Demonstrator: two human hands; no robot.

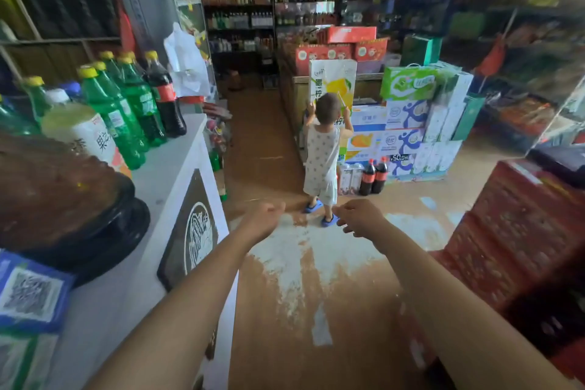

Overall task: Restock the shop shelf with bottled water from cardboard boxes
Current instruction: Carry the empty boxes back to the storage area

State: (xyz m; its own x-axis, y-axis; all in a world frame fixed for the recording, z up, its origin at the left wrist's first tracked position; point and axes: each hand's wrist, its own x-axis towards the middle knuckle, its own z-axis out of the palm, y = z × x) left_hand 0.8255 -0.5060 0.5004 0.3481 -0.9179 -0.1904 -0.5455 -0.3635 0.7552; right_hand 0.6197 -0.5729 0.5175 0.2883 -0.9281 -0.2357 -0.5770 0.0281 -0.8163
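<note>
Both hands, left hand [264,218] and right hand [359,218], are hanging loosely curled, holding nothing, before the white counter [164,174]; blurred shelves [506,25] beyond are hiding their contents.

Both arms stretched forward over the brown floor [316,310], left hand [264,218] and right hand [361,217] loosely curled, holding nothing. Just beyond hands, a small child [323,149] stands facing away, holding up a yellow-white carton [332,85]. Left of left hand: white table [164,174] with green bottles [110,117]. Right of right hand: red crates [512,231].
</note>
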